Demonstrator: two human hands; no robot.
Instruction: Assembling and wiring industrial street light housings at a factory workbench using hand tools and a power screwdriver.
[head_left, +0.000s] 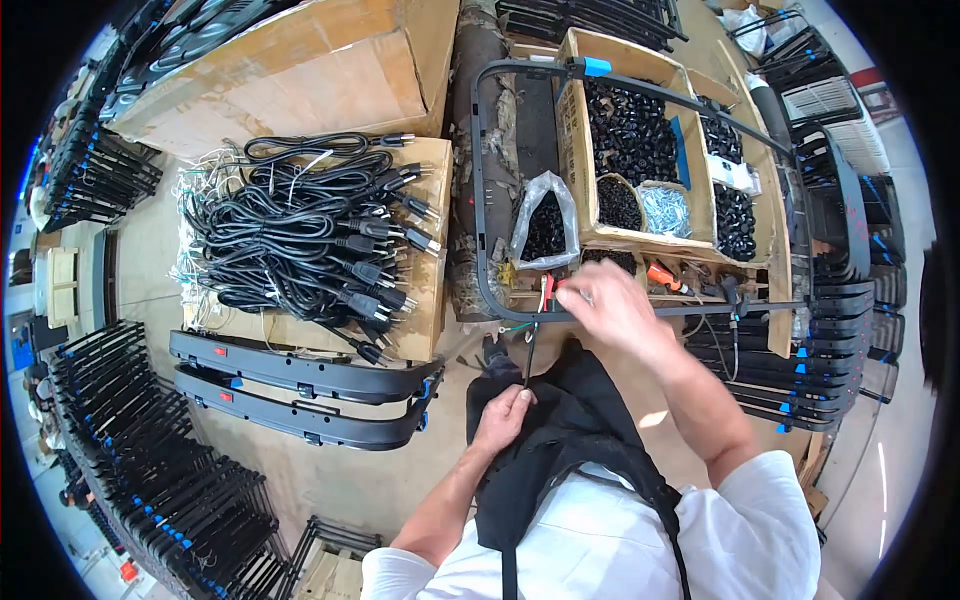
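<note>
My left hand (503, 418) is closed round a black power cord (531, 358), low in front of my apron. The cord runs up to a black metal tube frame (482, 180), where thin white and green wires fan out from its end. At the frame's near rail my right hand (612, 304) pinches at a small red part (549, 288) beside the white wire. Its fingertips partly hide that part, so its exact kind is unclear. A clear bag of small black pieces (545, 228) stands just beyond the red part, inside the frame.
Bundled black power cords (300, 235) lie on cardboard to the left, above two dark curved panels (300, 385). A wooden divided box (575, 130) holds black parts and silvery screws (664, 210). An orange-handled tool (665, 277) lies near it. Stacked black frames (160, 480) stand around.
</note>
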